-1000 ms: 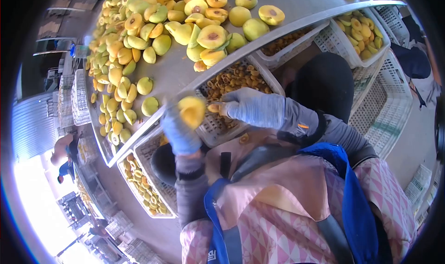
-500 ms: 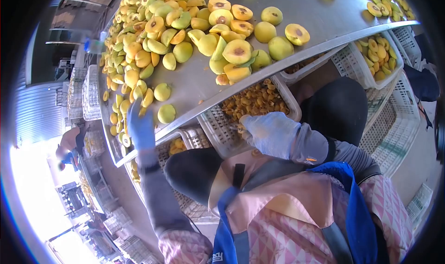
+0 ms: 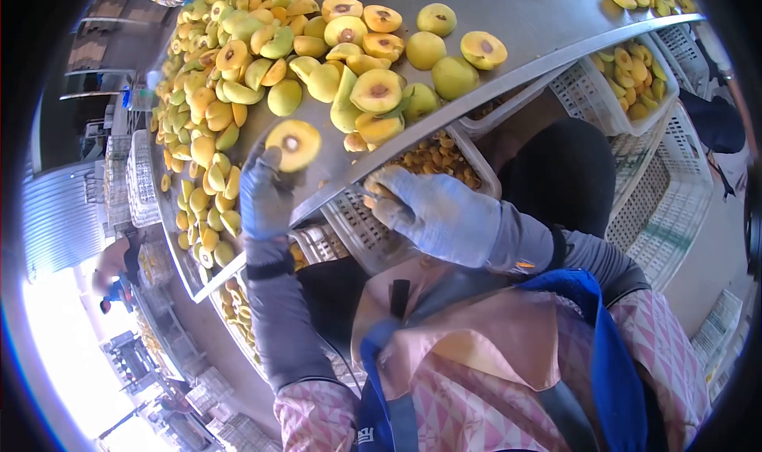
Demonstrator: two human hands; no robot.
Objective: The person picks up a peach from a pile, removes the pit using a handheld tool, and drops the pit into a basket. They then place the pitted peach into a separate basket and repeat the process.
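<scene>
A halved yellow fruit (image 3: pixel 294 145) with its pit side facing up is held by my left hand (image 3: pixel 266 194), gloved in blue-grey, over the table's front edge. My right hand (image 3: pixel 444 214), also gloved, is closed just right of it, above the crates. Something small and dark, perhaps a tool, shows at its fingertips, too small to make out. Many halved fruits (image 3: pixel 230 95) are heaped on the metal table (image 3: pixel 540 23) beyond both hands.
Under the table edge stands a crate (image 3: pixel 361 226) of brown-orange pieces. Another crate (image 3: pixel 671 99) with fruit halves is at the right, above an emptier crate (image 3: pixel 683 190). A person (image 3: pixel 115 273) is at the far left.
My left hand has moved right from the heap's near end and now holds a fruit half. My right hand has moved left and up toward it.
</scene>
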